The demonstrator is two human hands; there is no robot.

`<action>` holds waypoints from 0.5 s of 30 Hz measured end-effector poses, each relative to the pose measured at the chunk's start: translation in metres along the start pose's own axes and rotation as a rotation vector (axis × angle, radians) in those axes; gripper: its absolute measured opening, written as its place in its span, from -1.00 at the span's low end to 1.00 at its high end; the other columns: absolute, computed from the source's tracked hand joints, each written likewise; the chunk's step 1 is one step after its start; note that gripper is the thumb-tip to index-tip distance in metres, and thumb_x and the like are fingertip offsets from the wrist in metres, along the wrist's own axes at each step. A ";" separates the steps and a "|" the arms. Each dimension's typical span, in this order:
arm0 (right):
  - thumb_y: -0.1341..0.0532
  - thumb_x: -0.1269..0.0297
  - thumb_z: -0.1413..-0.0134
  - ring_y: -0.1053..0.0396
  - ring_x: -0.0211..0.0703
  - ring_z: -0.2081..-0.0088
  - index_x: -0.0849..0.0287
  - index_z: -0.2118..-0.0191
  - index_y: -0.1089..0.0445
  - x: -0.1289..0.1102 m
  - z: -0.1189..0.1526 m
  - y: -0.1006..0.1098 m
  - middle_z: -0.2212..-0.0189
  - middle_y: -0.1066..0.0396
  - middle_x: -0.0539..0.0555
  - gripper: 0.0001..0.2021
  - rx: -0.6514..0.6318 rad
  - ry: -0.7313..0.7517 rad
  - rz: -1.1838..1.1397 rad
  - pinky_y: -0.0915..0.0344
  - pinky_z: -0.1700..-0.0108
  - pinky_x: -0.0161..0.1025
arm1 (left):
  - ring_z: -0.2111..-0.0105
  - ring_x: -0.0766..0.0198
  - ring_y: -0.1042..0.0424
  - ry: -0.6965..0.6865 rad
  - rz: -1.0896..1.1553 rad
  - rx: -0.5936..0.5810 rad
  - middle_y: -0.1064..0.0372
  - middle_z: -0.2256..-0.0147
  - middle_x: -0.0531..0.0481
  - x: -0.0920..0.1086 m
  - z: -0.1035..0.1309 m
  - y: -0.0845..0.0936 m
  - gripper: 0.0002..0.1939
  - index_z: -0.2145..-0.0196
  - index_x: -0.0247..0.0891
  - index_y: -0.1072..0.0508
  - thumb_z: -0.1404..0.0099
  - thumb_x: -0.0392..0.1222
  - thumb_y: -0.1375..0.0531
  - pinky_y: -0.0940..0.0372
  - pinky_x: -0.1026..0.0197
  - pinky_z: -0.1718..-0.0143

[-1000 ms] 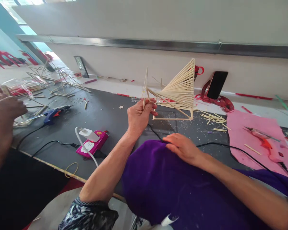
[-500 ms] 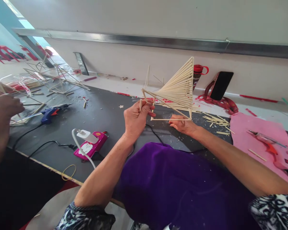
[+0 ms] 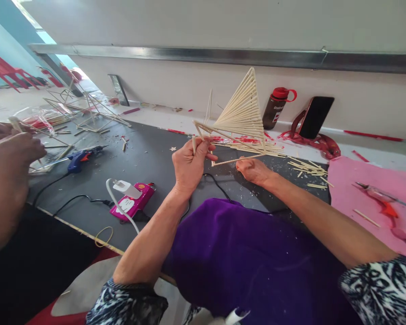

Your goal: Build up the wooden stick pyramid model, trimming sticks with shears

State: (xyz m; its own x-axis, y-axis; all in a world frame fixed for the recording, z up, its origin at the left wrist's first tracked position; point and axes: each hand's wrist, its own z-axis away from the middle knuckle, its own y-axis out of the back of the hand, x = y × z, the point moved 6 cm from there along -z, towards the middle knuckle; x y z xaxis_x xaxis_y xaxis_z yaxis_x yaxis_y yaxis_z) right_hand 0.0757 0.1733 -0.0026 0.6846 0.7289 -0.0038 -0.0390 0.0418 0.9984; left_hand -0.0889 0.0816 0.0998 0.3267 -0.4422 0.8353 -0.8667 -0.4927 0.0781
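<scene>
My left hand (image 3: 188, 164) pinches one corner of a frame of pale wooden sticks (image 3: 242, 110), held up above the table. Many thin sticks fan across one side of it, rising to a point. A short stick end shows by my left thumb. My right hand (image 3: 255, 171) is closed, its fingers curled near the frame's lower bar. Whether it touches that bar or holds something small is hidden. Behind the frame, loose wooden sticks (image 3: 277, 149) lie on the dark table (image 3: 149, 162).
A pink sheet (image 3: 345, 180) carries a glue gun (image 3: 387, 207) at right. A bottle (image 3: 274, 108) and phone (image 3: 318, 117) stand behind. A magenta power strip (image 3: 135, 203), cables and blue glue gun (image 3: 77, 160) lie left, near another person's hand (image 3: 13, 153) and stick frames (image 3: 88, 108).
The stick frame has tilted and shifted slightly left in view, uncovering more of the bottle. My left hand keeps its pinch; my right hand stays curled near the lower bar.
</scene>
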 end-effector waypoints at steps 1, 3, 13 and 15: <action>-0.18 0.21 -0.24 -0.39 -0.08 0.10 0.22 -0.03 -0.33 0.000 -0.001 -0.001 0.02 -0.36 0.15 -0.69 0.006 -0.016 -0.006 -0.38 0.09 -0.03 | 0.58 0.38 -0.50 -0.007 -0.006 0.001 -0.51 0.46 0.08 0.000 0.000 -0.001 -0.79 0.29 -0.22 -0.53 -0.29 -0.05 -0.18 -0.30 0.38 0.51; -0.18 0.21 -0.24 -0.39 -0.08 0.09 0.22 -0.04 -0.32 0.002 -0.004 -0.003 0.01 -0.36 0.15 -0.69 0.023 -0.058 -0.023 -0.38 0.09 -0.03 | 0.57 0.38 -0.50 -0.025 -0.019 0.003 -0.51 0.46 0.08 0.001 0.000 -0.002 -0.80 0.29 -0.22 -0.54 -0.29 -0.07 -0.18 -0.32 0.37 0.47; -0.18 0.20 -0.24 -0.41 -0.11 0.14 0.22 -0.04 -0.32 0.084 -0.001 -0.002 0.05 -0.37 0.13 -0.69 0.075 -0.268 -0.190 -0.41 0.14 -0.06 | 0.53 0.38 -0.52 -0.054 -0.085 0.005 -0.55 0.42 0.05 0.001 0.000 0.009 -0.80 0.27 -0.24 -0.54 -0.31 -0.10 -0.16 -0.37 0.35 0.39; -0.18 0.21 -0.24 -0.41 -0.11 0.15 0.22 -0.03 -0.32 0.087 -0.001 -0.005 0.05 -0.38 0.12 -0.69 0.059 -0.244 -0.221 -0.41 0.15 -0.08 | 0.46 0.34 -0.55 -0.049 -0.084 0.009 -0.55 0.46 0.06 0.000 0.000 0.011 -0.80 0.26 -0.23 -0.54 -0.31 -0.10 -0.16 -0.38 0.34 0.36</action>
State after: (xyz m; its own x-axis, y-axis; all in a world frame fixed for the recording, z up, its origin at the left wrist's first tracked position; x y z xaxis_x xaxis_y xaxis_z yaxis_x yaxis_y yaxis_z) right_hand 0.1348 0.2377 -0.0085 0.8259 0.5216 -0.2138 0.1672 0.1356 0.9766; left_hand -0.0987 0.0765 0.1009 0.4164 -0.4350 0.7984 -0.8321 -0.5361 0.1418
